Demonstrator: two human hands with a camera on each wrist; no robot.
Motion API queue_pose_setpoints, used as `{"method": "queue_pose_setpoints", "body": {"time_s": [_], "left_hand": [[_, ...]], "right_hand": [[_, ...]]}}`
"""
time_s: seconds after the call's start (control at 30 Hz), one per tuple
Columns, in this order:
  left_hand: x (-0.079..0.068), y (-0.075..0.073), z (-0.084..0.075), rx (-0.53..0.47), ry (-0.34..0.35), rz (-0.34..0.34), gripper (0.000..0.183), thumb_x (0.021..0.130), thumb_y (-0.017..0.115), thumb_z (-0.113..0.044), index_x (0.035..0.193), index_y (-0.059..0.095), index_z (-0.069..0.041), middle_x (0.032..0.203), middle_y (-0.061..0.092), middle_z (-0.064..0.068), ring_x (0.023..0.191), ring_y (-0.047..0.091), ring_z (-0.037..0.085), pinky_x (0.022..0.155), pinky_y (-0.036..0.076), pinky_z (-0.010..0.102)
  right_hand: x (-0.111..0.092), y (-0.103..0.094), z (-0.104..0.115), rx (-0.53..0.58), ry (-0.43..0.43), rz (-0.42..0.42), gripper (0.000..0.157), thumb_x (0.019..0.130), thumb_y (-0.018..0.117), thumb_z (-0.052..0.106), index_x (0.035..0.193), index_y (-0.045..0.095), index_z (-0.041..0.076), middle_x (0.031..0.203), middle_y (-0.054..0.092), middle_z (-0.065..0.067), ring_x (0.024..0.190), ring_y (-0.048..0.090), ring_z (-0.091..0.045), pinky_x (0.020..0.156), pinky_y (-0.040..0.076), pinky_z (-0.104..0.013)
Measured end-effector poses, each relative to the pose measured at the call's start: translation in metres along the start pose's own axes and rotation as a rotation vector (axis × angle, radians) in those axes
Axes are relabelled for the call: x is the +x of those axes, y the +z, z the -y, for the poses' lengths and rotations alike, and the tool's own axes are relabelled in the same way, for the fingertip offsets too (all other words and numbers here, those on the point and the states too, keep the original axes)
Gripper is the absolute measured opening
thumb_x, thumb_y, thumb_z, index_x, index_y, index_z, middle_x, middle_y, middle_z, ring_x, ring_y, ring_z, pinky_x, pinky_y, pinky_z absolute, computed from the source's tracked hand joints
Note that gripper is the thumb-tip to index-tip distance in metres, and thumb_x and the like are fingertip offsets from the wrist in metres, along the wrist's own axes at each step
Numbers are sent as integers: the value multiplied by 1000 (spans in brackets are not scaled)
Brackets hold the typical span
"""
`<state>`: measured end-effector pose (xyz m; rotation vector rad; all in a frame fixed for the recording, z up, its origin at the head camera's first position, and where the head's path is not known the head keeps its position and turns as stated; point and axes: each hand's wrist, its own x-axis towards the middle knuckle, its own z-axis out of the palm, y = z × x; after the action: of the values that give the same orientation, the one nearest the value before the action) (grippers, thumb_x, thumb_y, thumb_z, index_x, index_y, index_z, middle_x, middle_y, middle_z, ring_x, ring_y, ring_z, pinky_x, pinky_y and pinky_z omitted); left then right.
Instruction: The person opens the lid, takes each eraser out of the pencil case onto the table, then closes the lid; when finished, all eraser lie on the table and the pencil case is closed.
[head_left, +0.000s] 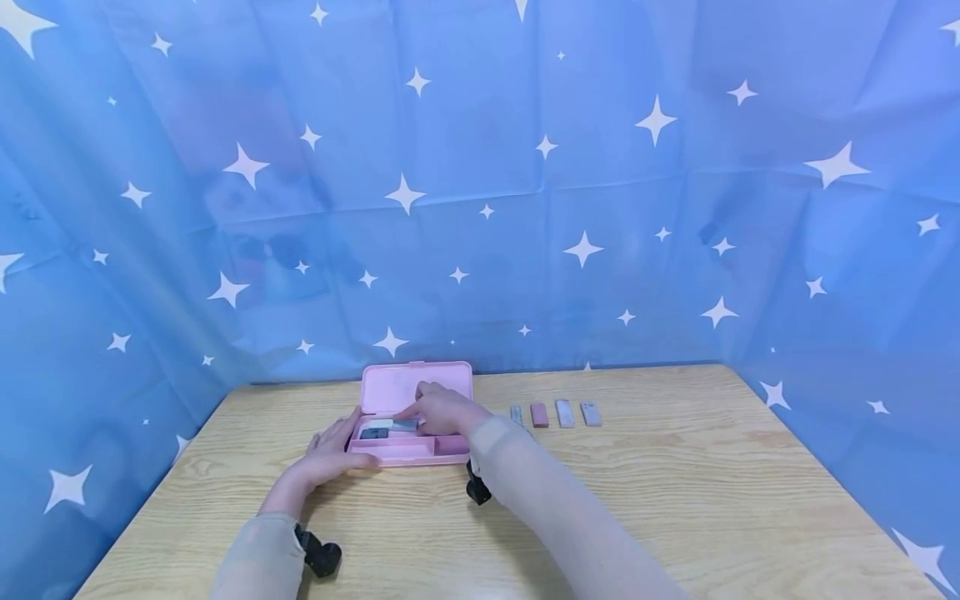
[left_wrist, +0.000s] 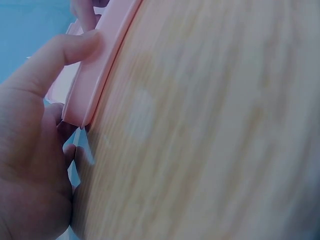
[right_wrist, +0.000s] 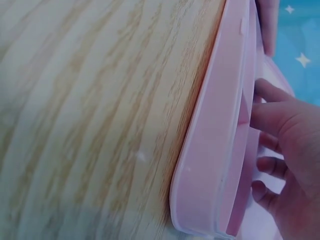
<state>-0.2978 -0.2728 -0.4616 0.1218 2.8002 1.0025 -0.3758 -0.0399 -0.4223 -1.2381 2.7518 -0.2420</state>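
A pink pencil case [head_left: 397, 452] lies on the table with its lid [head_left: 390, 388] tipped back. My left hand [head_left: 330, 457] holds the case's left end, the thumb [left_wrist: 82, 47] along the front wall and the other fingers round the side. My right hand [head_left: 442, 410] reaches into the back compartment, index finger stretched out over a grey-blue block [head_left: 406, 425]. Left of that lie a dark block [head_left: 374, 433] and a whitish block [head_left: 381, 423]. In the right wrist view, the right hand's fingertips [right_wrist: 262, 164] are bent loosely and partly hidden by the case.
To the right of the case stands a row of small blocks: a grey-green one [head_left: 516, 414], a pink one [head_left: 539, 415] and pale ones [head_left: 565, 413] beyond. A blue curtain with white stars [head_left: 480, 250] hangs behind the wooden table [head_left: 675, 483].
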Motion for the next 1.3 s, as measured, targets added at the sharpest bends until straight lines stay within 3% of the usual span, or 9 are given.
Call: {"method": "queue_pose_setpoints", "body": {"time_s": [0.47, 0.8, 1.1, 1.3], "left_hand": [[-1, 0, 0, 0, -11, 4, 115, 74, 74, -55, 157, 8, -12, 159, 11, 24, 144, 3, 43, 111, -9, 64], [-2, 0, -2, 6, -8, 3, 115, 74, 74, -55, 156, 8, -10, 158, 12, 24, 144, 4, 44, 111, -8, 64], [-1, 0, -3, 4, -6, 0, 114, 74, 74, -54, 156, 9, -9, 158, 12, 24, 144, 4, 44, 111, -8, 63], [-2, 0, -2, -6, -6, 6, 115, 74, 74, -55, 156, 8, -10, 158, 11, 25, 144, 4, 44, 111, -8, 63]], "right_hand": [[2, 2, 1, 60, 27, -2, 42, 86, 73, 13, 123, 68, 34, 103, 51, 2, 91, 46, -9, 81, 42, -20], [1, 1, 2, 65, 24, 13, 51, 86, 72, 8, 126, 65, 38, 97, 48, 3, 85, 45, -10, 72, 41, -20], [0, -3, 1, 9, 7, 21, 42, 87, 72, 12, 123, 68, 32, 101, 50, 3, 89, 46, -9, 82, 42, -19], [-2, -7, 1, 53, 0, 29, 40, 86, 71, 10, 122, 68, 26, 104, 53, 1, 88, 49, -9, 83, 43, -19]]}}
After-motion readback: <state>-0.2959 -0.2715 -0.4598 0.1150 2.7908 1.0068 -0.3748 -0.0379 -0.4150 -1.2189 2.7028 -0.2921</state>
